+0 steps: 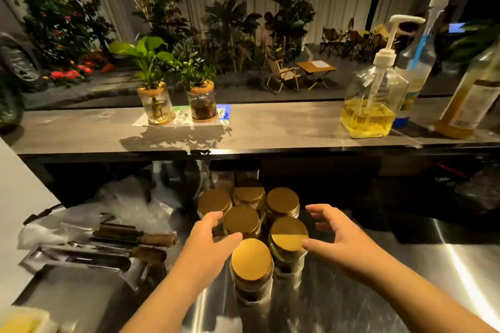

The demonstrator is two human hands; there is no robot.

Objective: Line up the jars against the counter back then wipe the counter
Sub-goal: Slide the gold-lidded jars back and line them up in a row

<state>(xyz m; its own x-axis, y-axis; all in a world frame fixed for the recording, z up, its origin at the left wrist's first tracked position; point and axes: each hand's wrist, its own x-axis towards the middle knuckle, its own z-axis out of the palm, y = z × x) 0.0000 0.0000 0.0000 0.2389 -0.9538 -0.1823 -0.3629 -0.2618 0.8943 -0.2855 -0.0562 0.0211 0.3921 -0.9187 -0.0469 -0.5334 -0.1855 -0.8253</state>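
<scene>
Several glass jars with gold lids stand bunched together in the middle of the steel counter point(351, 305). The nearest jar point(251, 259) is at the front of the bunch, with another jar point(289, 234) to its right and a third point(242, 220) just behind. More jars point(282, 201) stand further back under the shelf. My left hand point(213, 240) hovers open on the left side of the bunch, fingers spread near the lids. My right hand point(335, 235) is open on the right side, its thumb touching or almost touching the right jar's lid.
Metal tools with wooden handles point(130, 238) lie on a tray point(81, 257) at left beside crumpled plastic point(121, 205). A raised shelf point(270, 127) carries two potted plants point(157, 100) and pump bottles point(376, 94). A yellow cloth or sponge point(21, 322) sits bottom left.
</scene>
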